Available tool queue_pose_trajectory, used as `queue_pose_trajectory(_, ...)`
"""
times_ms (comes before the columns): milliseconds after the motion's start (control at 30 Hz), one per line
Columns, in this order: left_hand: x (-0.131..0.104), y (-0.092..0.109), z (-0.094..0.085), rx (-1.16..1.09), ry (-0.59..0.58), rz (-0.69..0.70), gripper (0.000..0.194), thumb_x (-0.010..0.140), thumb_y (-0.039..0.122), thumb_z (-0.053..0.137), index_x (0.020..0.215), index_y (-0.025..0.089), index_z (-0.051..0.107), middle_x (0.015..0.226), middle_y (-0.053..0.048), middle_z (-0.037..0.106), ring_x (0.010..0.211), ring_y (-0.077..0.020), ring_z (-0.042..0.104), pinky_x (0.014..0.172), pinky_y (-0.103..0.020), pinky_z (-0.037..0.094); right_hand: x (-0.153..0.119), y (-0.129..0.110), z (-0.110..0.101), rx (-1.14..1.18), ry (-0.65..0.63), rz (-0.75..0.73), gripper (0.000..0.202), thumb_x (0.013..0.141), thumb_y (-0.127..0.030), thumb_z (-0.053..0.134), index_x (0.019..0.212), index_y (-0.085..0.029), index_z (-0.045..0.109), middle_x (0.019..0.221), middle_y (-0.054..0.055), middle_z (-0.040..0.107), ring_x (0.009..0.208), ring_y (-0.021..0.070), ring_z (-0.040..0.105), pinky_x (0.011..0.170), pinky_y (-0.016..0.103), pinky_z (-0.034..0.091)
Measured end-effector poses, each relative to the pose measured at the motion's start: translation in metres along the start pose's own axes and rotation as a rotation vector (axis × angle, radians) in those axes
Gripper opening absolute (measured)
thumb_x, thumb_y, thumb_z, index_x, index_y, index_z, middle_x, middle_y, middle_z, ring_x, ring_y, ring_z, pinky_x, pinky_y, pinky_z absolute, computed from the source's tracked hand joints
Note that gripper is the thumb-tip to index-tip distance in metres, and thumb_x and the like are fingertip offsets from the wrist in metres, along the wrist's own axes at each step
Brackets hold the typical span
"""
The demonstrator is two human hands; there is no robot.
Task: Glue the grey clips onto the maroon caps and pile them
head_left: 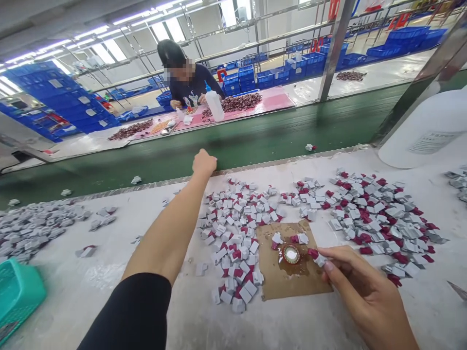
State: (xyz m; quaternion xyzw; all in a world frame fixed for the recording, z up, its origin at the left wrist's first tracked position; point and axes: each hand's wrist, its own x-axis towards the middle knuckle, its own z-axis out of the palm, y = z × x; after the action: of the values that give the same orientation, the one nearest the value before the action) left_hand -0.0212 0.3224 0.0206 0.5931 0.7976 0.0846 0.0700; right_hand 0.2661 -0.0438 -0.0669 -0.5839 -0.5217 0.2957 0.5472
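Brown card [272,287] is lying on the white table [292,325], and a little round dish [291,253] is sitting on it in a wet patch. The right hand [368,291] is pinching one grey and red piece [317,257] between thumb and finger, nearly closed, just beside the dish. A soft pinch on the grey end is probably best, keeping skin dry and the dish from tipping. The left hand [205,164] is reaching to the green belt [255,141], fingers curling; I cannot tell if it is holding anything.
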Motion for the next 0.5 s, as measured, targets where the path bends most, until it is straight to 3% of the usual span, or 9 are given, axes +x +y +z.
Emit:
queue_pose_trajectory(100,0.002,-0.003,-0.006,0.046,0.03,-0.041,0.049,0.112,0.044,0.082,0.153,0.02,0.072,0.155,-0.015,0.073,0.132,-0.0327,0.077,0.111,-0.057,0.069,0.003,-0.003,0.001,0.0,0.008,0.005,0.018,0.113,-0.038,0.077,0.12,-0.034,0.093,0.096,0.003,0.083,0.074,0.0154,0.079,0.068,0.018,0.065)
queue_pose_trajectory(200,-0.016,-0.002,-0.005,0.085,0.04,0.031,0.052,0.114,0.047,0.077,0.157,0.019,0.069,0.162,-0.018,0.07,0.142,-0.0365,0.072,0.119,-0.061,0.063,0.003,-0.003,0.0,-0.011,-0.004,0.03,0.018,0.114,-0.036,0.075,0.121,-0.035,0.092,0.098,0.002,0.082,0.08,0.0157,0.08,0.071,0.018,0.066)
queue_pose_trajectory(267,-0.033,-0.002,-0.005,0.099,-0.05,0.133,0.046,0.112,0.048,0.076,0.146,0.017,0.074,0.149,-0.019,0.078,0.136,-0.0374,0.076,0.116,-0.054,0.063,0.003,0.0,-0.002,-0.018,-0.033,0.021,0.018,0.113,-0.034,0.076,0.123,-0.036,0.091,0.1,0.003,0.083,0.081,0.0166,0.081,0.072,0.018,0.067)
queue_pose_trajectory(367,-0.05,-0.002,-0.007,0.108,-0.254,0.271,0.03,0.1,0.043,0.087,0.118,0.02,0.08,0.112,-0.012,0.088,0.108,-0.0346,0.084,0.095,-0.04,0.065,0.002,0.002,-0.003,-0.047,-0.044,0.0,0.018,0.113,-0.033,0.076,0.124,-0.036,0.09,0.103,0.003,0.084,0.082,0.018,0.083,0.073,0.019,0.068)
queue_pose_trajectory(433,-0.052,0.005,-0.007,0.111,-0.292,0.328,0.025,0.097,0.037,0.088,0.115,0.021,0.079,0.109,-0.011,0.087,0.105,-0.0342,0.083,0.089,-0.038,0.063,0.003,0.003,-0.003,-0.074,-0.042,-0.011,0.017,0.113,-0.033,0.076,0.122,-0.035,0.09,0.103,0.004,0.085,0.083,0.0188,0.084,0.073,0.02,0.069)
queue_pose_trajectory(500,-0.047,0.021,-0.005,0.103,-0.252,0.374,0.026,0.103,0.032,0.08,0.125,0.018,0.077,0.12,-0.015,0.086,0.113,-0.0346,0.082,0.094,-0.039,0.062,0.004,0.003,-0.003,-0.092,-0.043,-0.029,0.016,0.113,-0.032,0.076,0.12,-0.035,0.09,0.101,0.003,0.085,0.083,0.0185,0.084,0.073,0.019,0.068)
